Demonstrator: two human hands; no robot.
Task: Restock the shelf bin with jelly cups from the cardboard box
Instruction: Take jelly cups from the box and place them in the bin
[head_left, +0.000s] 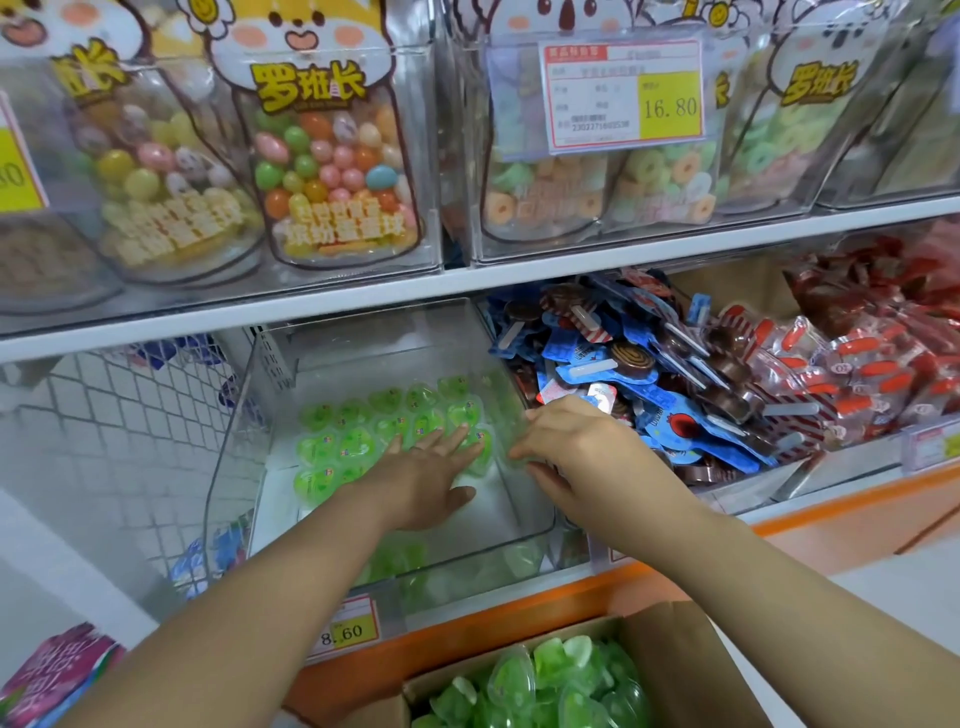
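Box (680, 654) at bottom centre holds translucent green jelly cups (514, 680); more line the clear bin (374, 338) mid-frame; left hand (431, 467) spread flat on them; right hand (566, 447) pinches the bin's right wall.

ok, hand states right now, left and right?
Left hand: open, fingers straight on the green heart-shaped plastic jelly cups in the clear plastic shelf bin.
Right hand: fingers curled at the bin's right wall; grip cannot be told.
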